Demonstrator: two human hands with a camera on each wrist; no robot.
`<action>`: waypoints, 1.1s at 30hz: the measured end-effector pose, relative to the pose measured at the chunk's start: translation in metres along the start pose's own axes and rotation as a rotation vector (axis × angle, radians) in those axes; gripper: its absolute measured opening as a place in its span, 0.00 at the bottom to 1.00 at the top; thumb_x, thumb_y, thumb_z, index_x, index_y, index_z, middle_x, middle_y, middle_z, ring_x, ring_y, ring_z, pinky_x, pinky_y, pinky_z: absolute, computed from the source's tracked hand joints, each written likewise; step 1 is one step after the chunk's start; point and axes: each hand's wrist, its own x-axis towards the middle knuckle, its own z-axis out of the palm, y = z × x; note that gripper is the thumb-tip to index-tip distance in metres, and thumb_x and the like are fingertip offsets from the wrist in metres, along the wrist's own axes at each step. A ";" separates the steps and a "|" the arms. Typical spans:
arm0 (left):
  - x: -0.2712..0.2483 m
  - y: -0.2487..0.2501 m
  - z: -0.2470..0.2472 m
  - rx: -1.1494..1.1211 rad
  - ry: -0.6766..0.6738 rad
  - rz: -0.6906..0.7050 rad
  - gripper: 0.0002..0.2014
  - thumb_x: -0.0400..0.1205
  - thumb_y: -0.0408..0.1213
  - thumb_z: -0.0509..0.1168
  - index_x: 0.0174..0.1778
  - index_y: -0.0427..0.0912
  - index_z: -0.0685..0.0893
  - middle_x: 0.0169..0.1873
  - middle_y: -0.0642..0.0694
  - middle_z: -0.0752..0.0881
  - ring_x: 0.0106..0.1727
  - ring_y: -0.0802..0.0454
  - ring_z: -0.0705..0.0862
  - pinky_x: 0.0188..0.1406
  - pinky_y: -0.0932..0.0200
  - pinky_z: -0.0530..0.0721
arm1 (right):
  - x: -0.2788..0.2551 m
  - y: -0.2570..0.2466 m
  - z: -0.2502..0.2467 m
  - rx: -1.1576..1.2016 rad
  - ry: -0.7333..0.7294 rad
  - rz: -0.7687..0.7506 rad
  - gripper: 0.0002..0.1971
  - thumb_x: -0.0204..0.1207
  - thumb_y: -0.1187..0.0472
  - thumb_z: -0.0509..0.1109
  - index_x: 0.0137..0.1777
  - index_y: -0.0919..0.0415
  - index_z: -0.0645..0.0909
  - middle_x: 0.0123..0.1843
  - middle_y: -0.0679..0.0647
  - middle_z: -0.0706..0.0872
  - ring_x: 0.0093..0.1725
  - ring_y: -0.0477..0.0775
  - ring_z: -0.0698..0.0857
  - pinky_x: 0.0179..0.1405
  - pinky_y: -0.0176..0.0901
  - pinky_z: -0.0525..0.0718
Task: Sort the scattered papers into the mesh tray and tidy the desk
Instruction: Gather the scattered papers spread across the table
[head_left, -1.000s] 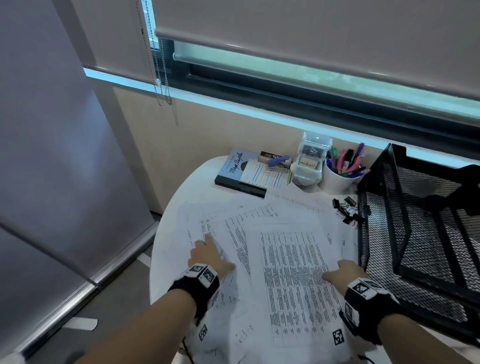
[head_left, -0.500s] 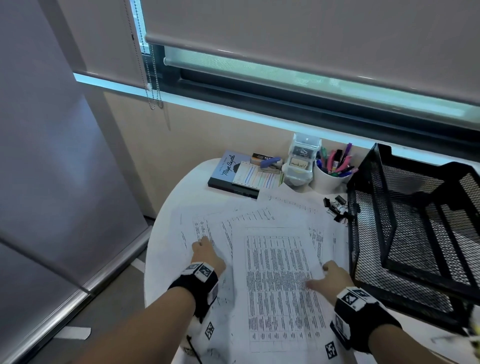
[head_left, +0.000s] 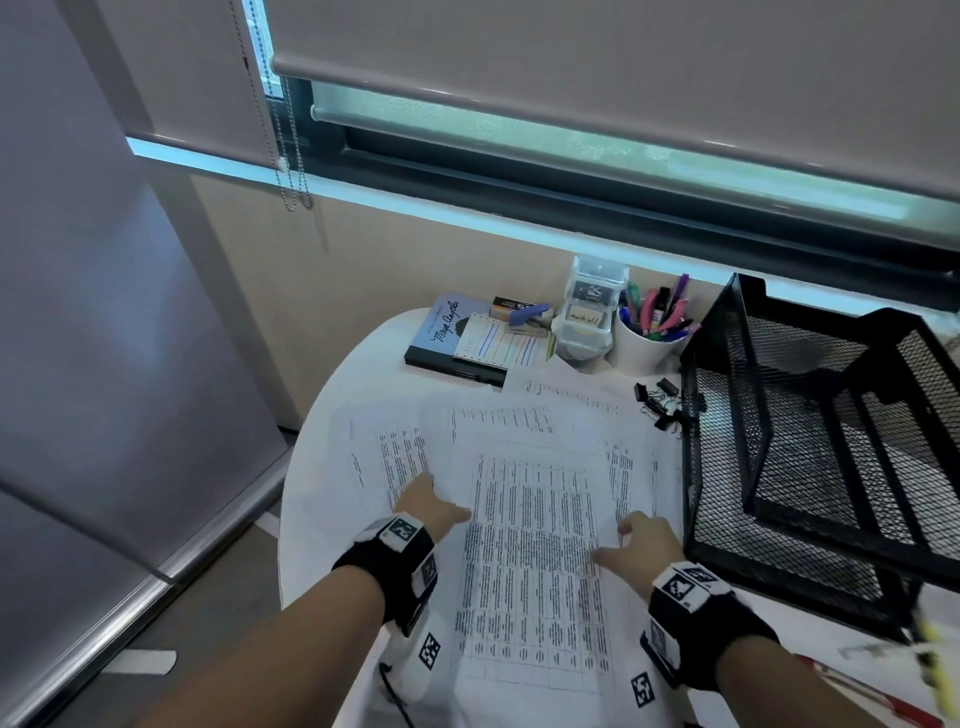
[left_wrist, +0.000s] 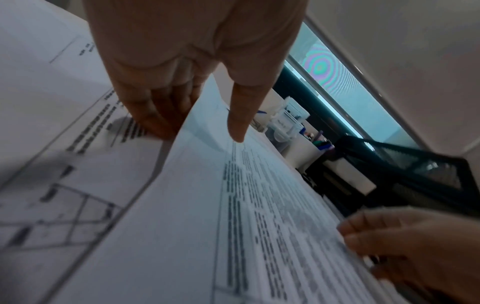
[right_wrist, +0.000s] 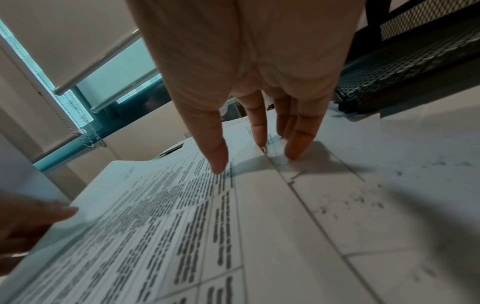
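Note:
Several printed sheets lie fanned over the white round table (head_left: 363, 374). On top of them is a sheet with a dense table of text (head_left: 535, 545). My left hand (head_left: 441, 501) pinches that top sheet (left_wrist: 233, 205) at its left edge, the thumb above and the fingers (left_wrist: 155, 115) underneath. My right hand (head_left: 623, 535) rests at the sheet's right edge with straight fingers (right_wrist: 296, 148) touching paper and the thumb on the top sheet (right_wrist: 168, 216). The black mesh tray (head_left: 727, 441) stands just right of my right hand, its shelves showing no paper.
At the table's far side stand a dark book (head_left: 436, 332) with a lined pad, a stapler (head_left: 524, 314), a clear box (head_left: 587, 317) and a white pen cup (head_left: 649, 343). Black binder clips (head_left: 662, 402) lie beside the tray. The table's rounded edge drops off at the left.
My left hand has slid right from the outer sheets to the top sheet's left edge and taken hold of it. My right hand stays at the right edge, drawn slightly back.

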 end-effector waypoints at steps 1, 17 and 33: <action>0.003 -0.002 0.003 0.064 0.023 -0.001 0.37 0.71 0.48 0.74 0.73 0.38 0.70 0.68 0.38 0.77 0.66 0.42 0.78 0.65 0.53 0.78 | -0.001 -0.001 0.000 -0.006 -0.008 -0.005 0.33 0.65 0.44 0.76 0.66 0.61 0.74 0.64 0.58 0.78 0.59 0.56 0.81 0.59 0.47 0.82; 0.003 -0.018 0.002 -0.103 0.023 -0.031 0.16 0.73 0.28 0.71 0.56 0.34 0.79 0.55 0.37 0.84 0.55 0.41 0.83 0.56 0.52 0.82 | -0.003 0.017 -0.005 0.047 -0.018 0.079 0.38 0.70 0.48 0.74 0.75 0.63 0.65 0.74 0.62 0.70 0.72 0.62 0.71 0.71 0.49 0.73; -0.016 -0.009 0.011 -0.229 0.035 0.117 0.21 0.74 0.26 0.70 0.62 0.32 0.75 0.56 0.38 0.82 0.49 0.46 0.80 0.47 0.58 0.78 | 0.006 0.007 0.006 0.161 -0.014 0.140 0.30 0.68 0.50 0.73 0.69 0.62 0.76 0.67 0.61 0.79 0.64 0.61 0.79 0.63 0.49 0.81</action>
